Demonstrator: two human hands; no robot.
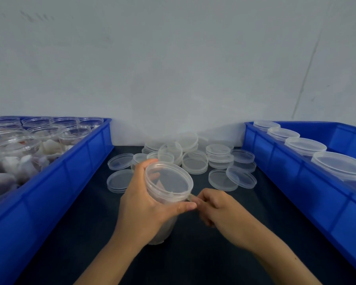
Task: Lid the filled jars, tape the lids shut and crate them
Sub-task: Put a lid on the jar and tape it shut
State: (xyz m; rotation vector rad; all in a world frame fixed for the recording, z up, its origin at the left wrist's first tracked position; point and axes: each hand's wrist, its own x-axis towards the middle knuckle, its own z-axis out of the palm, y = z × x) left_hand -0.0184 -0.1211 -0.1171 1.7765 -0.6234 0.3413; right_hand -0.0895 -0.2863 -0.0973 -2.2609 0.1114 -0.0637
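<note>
A clear plastic jar [169, 186] with pale contents and a clear lid on top stands tilted on the dark table. My left hand [144, 204] grips it round the side, thumb across the front below the lid. My right hand [216, 208] pinches a short strip of clear tape [191, 197] at the lid's right edge. What else the right hand holds is hidden under its fingers.
A blue crate [70, 173] at the left holds several open filled jars. Another blue crate [296, 167] at the right holds several lidded jars. A heap of loose clear lids [193, 159] lies behind the jar, by the grey wall.
</note>
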